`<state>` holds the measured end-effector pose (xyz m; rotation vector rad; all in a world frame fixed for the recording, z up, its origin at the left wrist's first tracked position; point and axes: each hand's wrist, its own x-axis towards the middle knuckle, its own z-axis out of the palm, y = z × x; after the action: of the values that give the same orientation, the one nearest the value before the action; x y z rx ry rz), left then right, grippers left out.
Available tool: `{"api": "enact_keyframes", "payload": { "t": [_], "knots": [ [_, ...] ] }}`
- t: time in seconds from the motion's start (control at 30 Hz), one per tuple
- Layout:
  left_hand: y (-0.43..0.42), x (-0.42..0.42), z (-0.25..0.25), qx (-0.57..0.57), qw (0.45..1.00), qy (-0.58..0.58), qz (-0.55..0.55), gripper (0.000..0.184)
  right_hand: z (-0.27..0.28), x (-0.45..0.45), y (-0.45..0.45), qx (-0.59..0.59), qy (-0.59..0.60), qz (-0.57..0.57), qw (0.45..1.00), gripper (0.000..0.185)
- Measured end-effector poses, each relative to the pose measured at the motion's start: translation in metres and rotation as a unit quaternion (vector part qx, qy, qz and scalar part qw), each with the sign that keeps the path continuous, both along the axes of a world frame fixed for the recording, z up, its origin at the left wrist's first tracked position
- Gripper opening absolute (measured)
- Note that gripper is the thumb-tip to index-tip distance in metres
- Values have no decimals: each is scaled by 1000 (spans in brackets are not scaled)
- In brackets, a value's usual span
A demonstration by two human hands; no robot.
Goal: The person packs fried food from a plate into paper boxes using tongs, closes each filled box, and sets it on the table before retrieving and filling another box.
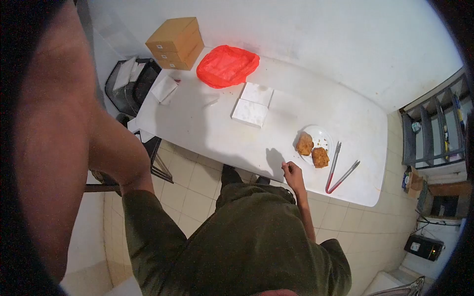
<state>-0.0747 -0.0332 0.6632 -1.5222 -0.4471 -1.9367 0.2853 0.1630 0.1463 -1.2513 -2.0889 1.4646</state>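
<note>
My right hand point(292, 175) is over the table's near edge, fingers loosely curled in, with nothing showing in them. Just beyond it, a white plate point(323, 134) holds two browned pieces of fried chicken point(304, 143) and scattered crumbs. Tongs point(332, 170) with red handles lie spread to the right of the plate. My left forearm is raised large and close along the left side; the hand itself is outside the picture. Left of the plate sits a white box point(251, 112) with a seam across its top.
A red plastic bag point(227, 66) and stacked brown cardboard boxes point(177, 43) are at the far left of the white table point(197, 130). A black bin point(129, 86) stands beyond its left end. Grey shelving point(434, 126) is on the right, above a small cardboard box point(414, 182).
</note>
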Motion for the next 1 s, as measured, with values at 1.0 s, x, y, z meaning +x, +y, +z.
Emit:
{"api": "enact_keyframes", "payload": {
  "t": [1.0],
  "knots": [
    [6,195,-89,-225,747,355,-515,18,3,11,-21,33,-74,37,996,43]
  ]
}}
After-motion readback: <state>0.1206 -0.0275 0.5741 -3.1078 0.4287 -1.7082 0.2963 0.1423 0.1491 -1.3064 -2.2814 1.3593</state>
